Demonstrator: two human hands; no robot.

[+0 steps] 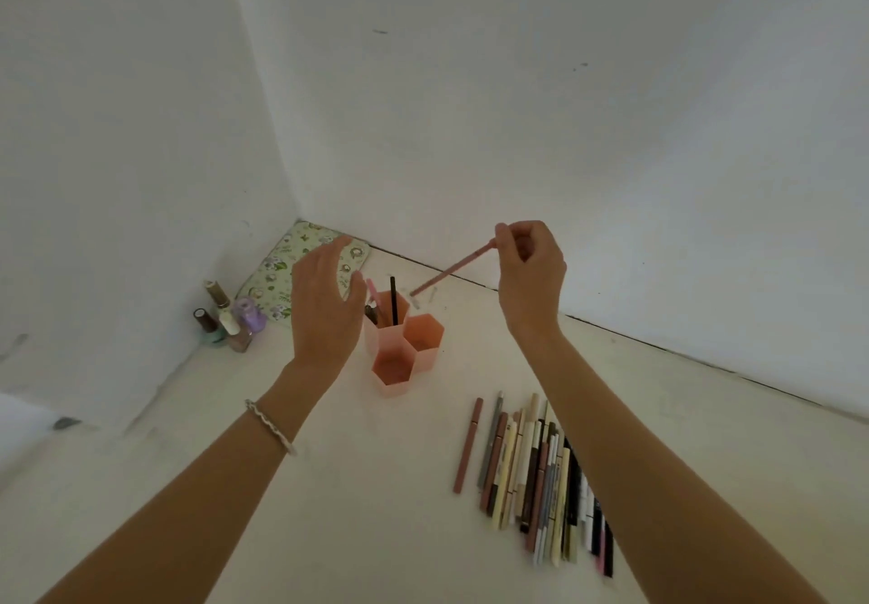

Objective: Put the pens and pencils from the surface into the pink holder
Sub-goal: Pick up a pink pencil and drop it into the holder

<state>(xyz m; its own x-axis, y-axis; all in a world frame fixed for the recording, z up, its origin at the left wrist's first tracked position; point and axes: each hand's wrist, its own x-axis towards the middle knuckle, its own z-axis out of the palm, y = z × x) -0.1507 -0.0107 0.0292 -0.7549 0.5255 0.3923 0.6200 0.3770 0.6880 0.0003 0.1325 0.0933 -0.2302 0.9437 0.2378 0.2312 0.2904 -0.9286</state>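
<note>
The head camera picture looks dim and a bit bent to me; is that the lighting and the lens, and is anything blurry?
Head view: soft, dim light with no glare and only faint shadows; the wide lens bows the wall edges and stretches the forearms; the right hand holding a pink pencil and the open left hand look slightly soft; the pink holder reads clearly.

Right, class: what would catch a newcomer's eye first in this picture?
The right hand raised mid-frame, its fingers pinching a pink pencil tilted down toward the pink holder at centre. Next, the row of pens and pencils on the surface, lower right, and the open left hand beside the holder.
</note>
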